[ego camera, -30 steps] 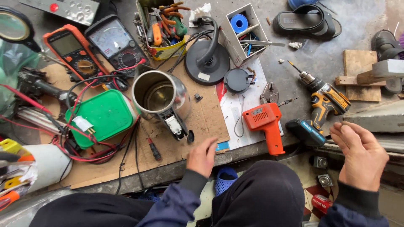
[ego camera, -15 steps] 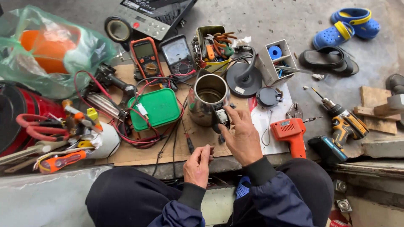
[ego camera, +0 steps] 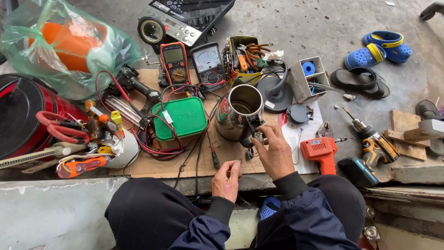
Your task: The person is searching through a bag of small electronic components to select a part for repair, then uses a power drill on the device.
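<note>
Fingers of right hand (ego camera: 276, 155) pinch the black handle of the steel kettle (ego camera: 240, 115) — left hand (ego camera: 226, 180) loosely curled, empty, resting on cardboard (ego camera: 152, 167).

The stainless steel kettle (ego camera: 240, 113) stands upright and lidless on the brown cardboard sheet (ego camera: 152, 169), its round mouth open to the camera and its shiny wall reflecting the clutter around it. Its black handle (ego camera: 252, 134) points toward the person, partly covered by fingers. It sits just right of the green box (ego camera: 180, 118).
</note>
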